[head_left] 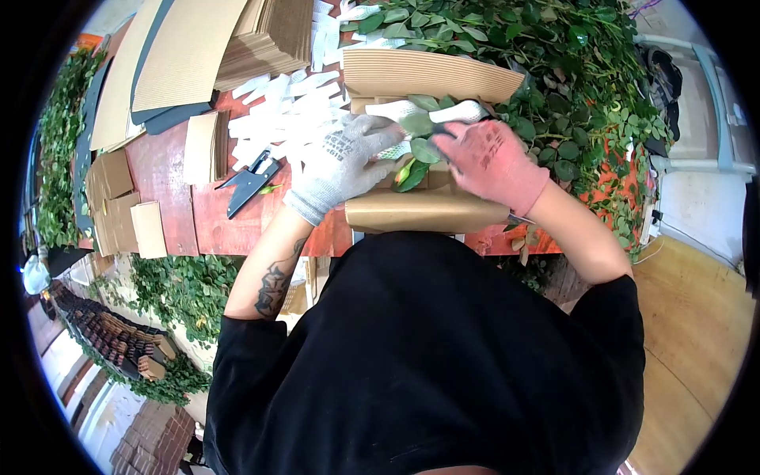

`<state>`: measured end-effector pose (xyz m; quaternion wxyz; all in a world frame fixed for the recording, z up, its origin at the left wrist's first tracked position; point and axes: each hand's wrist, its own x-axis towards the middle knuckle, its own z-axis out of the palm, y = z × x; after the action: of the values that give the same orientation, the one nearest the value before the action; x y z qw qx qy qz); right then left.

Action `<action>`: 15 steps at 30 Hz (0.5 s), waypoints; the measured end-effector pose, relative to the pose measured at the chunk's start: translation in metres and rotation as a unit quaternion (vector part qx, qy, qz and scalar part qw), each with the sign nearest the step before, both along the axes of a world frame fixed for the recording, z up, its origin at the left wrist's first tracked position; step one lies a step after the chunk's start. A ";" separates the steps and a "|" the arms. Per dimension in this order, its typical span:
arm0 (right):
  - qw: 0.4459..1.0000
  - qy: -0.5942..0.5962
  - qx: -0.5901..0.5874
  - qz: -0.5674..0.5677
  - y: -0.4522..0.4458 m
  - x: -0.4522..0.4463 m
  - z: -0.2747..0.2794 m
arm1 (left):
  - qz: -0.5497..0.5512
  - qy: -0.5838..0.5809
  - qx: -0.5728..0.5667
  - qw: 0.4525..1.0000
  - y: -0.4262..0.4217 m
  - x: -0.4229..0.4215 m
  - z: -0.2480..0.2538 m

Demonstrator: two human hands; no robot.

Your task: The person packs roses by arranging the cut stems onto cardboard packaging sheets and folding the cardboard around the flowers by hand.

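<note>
My left hand point(340, 162), in a pale grey knit glove, curls its fingers around a rose head in a white foam net sleeve point(401, 149). Opposite it, my right hand point(495, 165) wears a pink glove with dark fingertips. Its fingers are closed beside a green leaf point(425, 150); what lies between them is hidden. Both hands are over an opened corrugated cardboard wrap point(427, 210). Just below my left fingers a rosebud point(403, 173) shows yellow-orange with a leaf. Two more white-sleeved heads point(459, 112) lie at the wrap's far side.
A black stapler point(253, 188) lies left on the red table point(226, 229). White net sleeves point(273, 119) are scattered behind it. Cardboard stacks point(265, 47) stand far left. Leafy rose stems point(562, 103) heap at the back and right. A grey chair point(697, 103) stands right.
</note>
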<state>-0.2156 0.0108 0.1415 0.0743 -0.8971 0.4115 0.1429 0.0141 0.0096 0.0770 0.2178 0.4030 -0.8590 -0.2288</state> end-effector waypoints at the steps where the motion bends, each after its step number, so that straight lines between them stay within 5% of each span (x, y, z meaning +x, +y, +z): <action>1: 0.999 -0.023 -0.036 -0.007 -0.003 -0.005 -0.001 | -0.001 -0.001 -0.015 1.000 0.002 0.002 -0.002; 6: 0.995 -0.013 -0.083 0.061 -0.002 -0.016 -0.019 | -0.037 0.055 -0.024 0.998 0.002 0.007 -0.008; 8: 0.968 -0.129 -0.202 0.081 0.005 -0.024 -0.039 | -0.048 0.065 -0.006 0.997 0.002 0.005 -0.009; 15: 1.000 -0.002 -0.005 0.030 -0.005 0.000 -0.035 | -0.040 0.058 0.013 0.997 0.002 0.003 -0.004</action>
<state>-0.2151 0.0060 0.1063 0.0660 -0.9096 0.3852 0.1407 0.0169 0.0120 0.0727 0.2528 0.3567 -0.8574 -0.2713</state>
